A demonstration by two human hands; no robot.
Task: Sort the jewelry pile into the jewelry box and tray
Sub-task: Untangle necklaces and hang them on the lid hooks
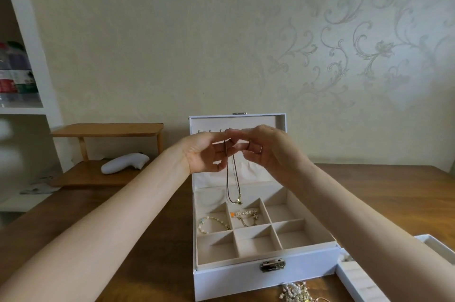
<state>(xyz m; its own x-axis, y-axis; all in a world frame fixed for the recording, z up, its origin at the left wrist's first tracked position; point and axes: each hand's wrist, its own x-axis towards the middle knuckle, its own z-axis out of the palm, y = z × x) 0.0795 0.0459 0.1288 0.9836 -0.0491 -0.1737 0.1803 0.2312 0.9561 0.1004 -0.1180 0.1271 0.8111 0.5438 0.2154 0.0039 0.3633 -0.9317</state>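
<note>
A white jewelry box (pixel 246 274) stands open on the wooden table, its lid (pixel 278 120) upright with a row of hooks. Both hands are raised in front of the lid's hooks. My left hand (pixel 204 154) pinches the top of a thin dark necklace (pixel 231 178) whose gold pendant hangs over the back compartments. My right hand (pixel 266 151) pinches the same cord beside it. A pearl bracelet (pixel 213 224) lies in the left middle compartment, gold chains (pixel 246 215) in the centre one. The jewelry pile (pixel 295 293) lies at the box's front right. A white tray (pixel 362 284) sits to the right.
A wooden riser shelf (pixel 108 129) stands at the back left with a white handheld device (pixel 125 162) under it. White shelving with bottles (pixel 17 75) fills the far left. A wallpapered wall is right behind the box.
</note>
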